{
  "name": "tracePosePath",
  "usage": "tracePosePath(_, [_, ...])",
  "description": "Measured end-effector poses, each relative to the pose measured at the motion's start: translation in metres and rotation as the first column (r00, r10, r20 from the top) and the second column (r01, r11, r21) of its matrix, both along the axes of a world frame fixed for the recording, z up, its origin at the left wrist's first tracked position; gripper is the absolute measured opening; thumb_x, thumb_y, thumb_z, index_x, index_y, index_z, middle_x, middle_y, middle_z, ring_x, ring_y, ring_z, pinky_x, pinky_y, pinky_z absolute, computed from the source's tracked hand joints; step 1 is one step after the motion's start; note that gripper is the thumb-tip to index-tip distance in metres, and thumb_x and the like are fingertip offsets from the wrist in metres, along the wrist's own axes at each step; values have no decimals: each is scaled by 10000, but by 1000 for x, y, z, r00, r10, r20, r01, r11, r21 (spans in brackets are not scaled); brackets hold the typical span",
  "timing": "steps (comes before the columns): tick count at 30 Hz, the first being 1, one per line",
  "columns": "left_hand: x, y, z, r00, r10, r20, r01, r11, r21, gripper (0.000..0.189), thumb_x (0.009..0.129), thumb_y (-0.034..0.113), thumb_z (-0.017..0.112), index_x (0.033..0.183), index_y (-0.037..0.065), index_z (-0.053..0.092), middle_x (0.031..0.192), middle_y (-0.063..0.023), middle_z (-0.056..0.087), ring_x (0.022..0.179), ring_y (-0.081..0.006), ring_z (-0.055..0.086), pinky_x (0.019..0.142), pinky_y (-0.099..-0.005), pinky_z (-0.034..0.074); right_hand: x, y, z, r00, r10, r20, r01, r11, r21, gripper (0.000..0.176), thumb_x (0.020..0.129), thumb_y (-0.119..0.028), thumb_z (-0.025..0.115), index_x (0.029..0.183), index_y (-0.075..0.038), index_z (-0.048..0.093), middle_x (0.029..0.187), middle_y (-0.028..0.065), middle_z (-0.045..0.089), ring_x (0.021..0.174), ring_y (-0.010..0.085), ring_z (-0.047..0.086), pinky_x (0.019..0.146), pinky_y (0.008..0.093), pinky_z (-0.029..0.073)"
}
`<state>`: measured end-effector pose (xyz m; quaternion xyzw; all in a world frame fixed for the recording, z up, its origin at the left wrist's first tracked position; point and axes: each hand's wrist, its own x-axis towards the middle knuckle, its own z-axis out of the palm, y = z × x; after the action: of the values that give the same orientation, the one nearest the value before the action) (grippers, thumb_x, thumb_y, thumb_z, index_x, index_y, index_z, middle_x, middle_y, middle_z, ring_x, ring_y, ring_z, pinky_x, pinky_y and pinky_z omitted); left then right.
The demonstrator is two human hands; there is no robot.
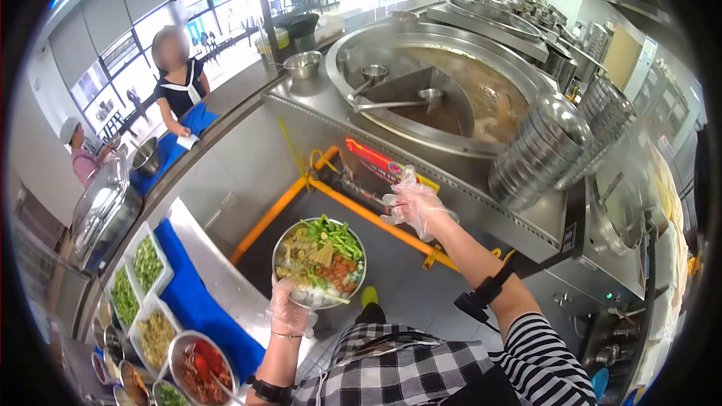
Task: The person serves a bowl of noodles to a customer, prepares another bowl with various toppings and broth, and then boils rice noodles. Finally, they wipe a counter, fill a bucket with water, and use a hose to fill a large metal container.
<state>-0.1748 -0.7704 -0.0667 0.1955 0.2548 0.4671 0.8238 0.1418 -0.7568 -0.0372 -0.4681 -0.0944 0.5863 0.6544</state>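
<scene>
Vat (340, 79): biggest item, set into steel range; inner divider split the liquid, prob. to keep two batches apart.
Blue cloth (203, 297): lay along the side counter next to the tubs, maybe to catch drips.
Bowl stacks (538, 154): metal, nested, tilted, right beside the vat; presumably parked there for quick reach.
White tubs (163, 280): lined up on wearer's L, w/ chopped greens + a pale shredded item; sorted apart, it seemed, so each stayed easy to pick.
Filled bowl (365, 265): held in front of wearer, btwn side counter & range, over the floor; mouth up, approx. level, likely so nothing spilled. Greens, reddish mince & pale bits sat in separate patches.
Ladles (430, 95): two, in the vat by the divider, prob. left there to be handy.
L hand (289, 312): clear glove, clamped on the bowl's near-left edge, thumb by the rim — underside fingers hidden.
R hand (416, 204): clear glove, out past the bowl, not touching it; fingers part-curled, spaced apart — no object visible in them.
</scene>
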Motion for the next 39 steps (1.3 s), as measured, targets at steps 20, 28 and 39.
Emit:
tracePosePath(20, [88,244,24,983,135,-120,-128,989,68,492,690,224,612,1104,1,467,1094,-129,525,982,-278,514,856,-401,417,170,195,-7,961,-233,-149,261,943,207,171,831,-238,462,775,-77,469,633,37,493,473,141,464,414,257,417])
tracePosePath(28, [170,348,29,999,-51,-9,51,997,59,485,696,161,575,1146,54,430,1080,-111,519,971,-245,516,848,-379,423,203,117,-1,695,47,718,341,857,-386,92,800,-145,520,847,-82,474,633,41,461,461,124,419,515,279,437])
tracePosePath(39, [292,449,25,953,-300,48,300,954,-8,523,714,138,555,1206,118,380,1131,-92,481,1008,-246,495,843,-386,433,182,70,24,833,-348,-430,331,937,-116,81,806,-123,456,829,-45,452,558,18,385,385,107,359,370,219,328])
